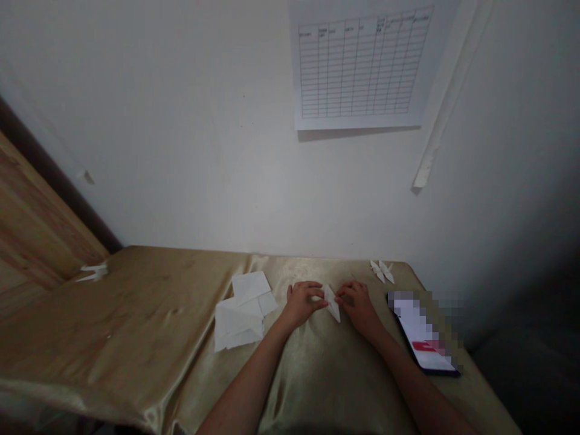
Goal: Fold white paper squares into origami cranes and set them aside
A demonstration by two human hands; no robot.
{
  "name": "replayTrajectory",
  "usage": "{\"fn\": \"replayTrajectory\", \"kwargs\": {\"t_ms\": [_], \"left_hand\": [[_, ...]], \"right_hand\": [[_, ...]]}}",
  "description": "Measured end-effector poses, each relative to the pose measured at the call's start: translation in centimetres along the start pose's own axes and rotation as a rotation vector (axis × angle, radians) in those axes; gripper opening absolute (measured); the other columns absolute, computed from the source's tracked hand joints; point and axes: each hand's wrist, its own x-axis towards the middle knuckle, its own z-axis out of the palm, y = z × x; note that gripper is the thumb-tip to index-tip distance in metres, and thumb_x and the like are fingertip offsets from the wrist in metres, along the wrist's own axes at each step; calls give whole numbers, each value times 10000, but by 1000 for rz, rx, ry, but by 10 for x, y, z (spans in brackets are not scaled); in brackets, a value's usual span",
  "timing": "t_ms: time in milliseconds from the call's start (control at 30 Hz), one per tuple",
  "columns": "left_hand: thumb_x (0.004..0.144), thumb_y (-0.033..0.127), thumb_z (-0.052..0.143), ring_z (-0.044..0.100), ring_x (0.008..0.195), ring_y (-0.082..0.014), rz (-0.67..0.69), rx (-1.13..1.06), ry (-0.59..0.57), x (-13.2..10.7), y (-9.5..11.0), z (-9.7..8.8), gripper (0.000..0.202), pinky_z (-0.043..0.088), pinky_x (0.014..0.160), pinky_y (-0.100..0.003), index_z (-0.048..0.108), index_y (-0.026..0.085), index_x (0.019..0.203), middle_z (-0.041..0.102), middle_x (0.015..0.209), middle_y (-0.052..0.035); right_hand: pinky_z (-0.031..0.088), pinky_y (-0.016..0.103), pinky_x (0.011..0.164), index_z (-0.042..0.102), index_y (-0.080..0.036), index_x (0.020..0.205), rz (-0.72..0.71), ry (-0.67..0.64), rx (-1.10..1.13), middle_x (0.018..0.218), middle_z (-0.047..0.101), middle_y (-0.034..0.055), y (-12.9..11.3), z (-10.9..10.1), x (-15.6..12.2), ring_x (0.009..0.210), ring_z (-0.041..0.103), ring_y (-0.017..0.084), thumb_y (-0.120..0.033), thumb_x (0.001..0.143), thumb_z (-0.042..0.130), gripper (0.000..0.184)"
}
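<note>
A small folded piece of white paper (pixel 332 302) lies on the gold satin tablecloth (pixel 149 314), pointed end toward me. My left hand (pixel 302 303) pinches its left side with curled fingers. On the right side, my right hand (pixel 357 303) grips it the same way. Both forearms reach in from the bottom of the view.
A stack of white paper sheets (pixel 242 309) lies left of my hands. Finished folded paper figures (pixel 382 271) sit at the table's back right. A phone (pixel 423 333) with a lit screen lies to the right. A printed grid sheet (pixel 362 63) hangs on the white wall.
</note>
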Motion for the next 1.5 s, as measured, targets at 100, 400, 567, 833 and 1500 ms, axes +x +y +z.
{"fn": "replayTrajectory", "kwargs": {"t_ms": [100,400,567,833,1500], "left_hand": [[795,360,848,598,1319,-281,-19,-9,-23,0,2,-1,119,285,1235,-577,821,351,911,736,1304,1],[769,230,863,562,1337,-314,-99,-35,-31,-2,12,-2,94,148,1214,-713,781,267,791,725,1317,-17],[744,197,876,563,1321,-311,-114,-47,-21,-2,14,0,168,130,1209,-720,718,221,692,739,1280,-14],[780,183,839,557,1313,-283,-156,17,45,-2,16,1,181,153,1230,-660,694,199,674,738,1266,-14],[803,286,841,539,1349,-290,-136,88,21,2,4,6,139,184,1239,-628,781,289,928,700,1342,-10]], "right_hand": [[409,473,1046,757,-263,887,-4,-4,23,1068,662,91,-2,-1,-1,1149,515,298,-279,899,654,105],[406,460,1061,751,-268,907,-25,-40,16,1085,663,78,-5,3,-2,1170,517,287,-275,904,667,85],[405,444,1055,753,-260,904,-47,-46,-22,1063,662,72,-7,4,-2,1154,527,275,-261,904,677,76],[430,427,1040,715,-233,995,-62,-19,-107,1091,663,71,-14,3,-7,1132,545,278,-271,795,802,222],[398,454,1065,761,-298,1013,-12,-120,-218,1159,660,60,-20,4,-10,1172,542,278,-336,813,814,211]]}}
